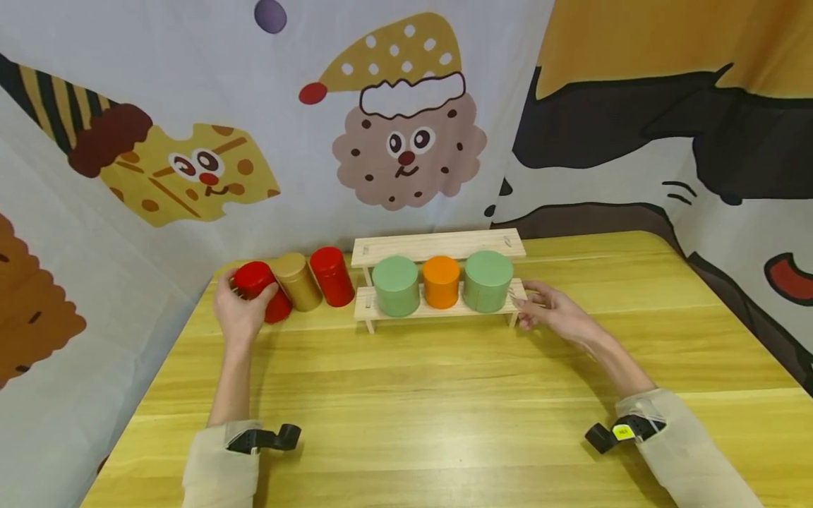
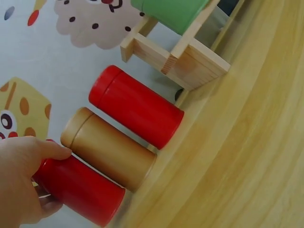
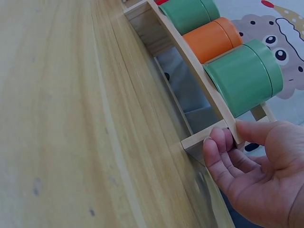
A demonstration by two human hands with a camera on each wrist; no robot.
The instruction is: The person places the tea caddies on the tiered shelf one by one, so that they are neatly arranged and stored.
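At the left of the table, my left hand [image 1: 240,310] grips the outermost red can [image 1: 278,307] near its top, thumb on one side and fingers on the other. Beside it stand a gold can [image 1: 300,283] and another red can [image 1: 333,277]. On the lower step of a wooden rack [image 1: 363,303] are two green cans [image 1: 397,288] [image 1: 488,282] with an orange can [image 1: 441,283] between them. My right hand [image 3: 266,166] pinches the right end of that lower step, thumb on top and fingers curled beneath.
The rack's upper step [image 1: 438,245] runs behind the cans and holds nothing. A curtain printed with cartoon figures [image 1: 305,176] hangs along the back and left edges of the wooden table [image 1: 406,409].
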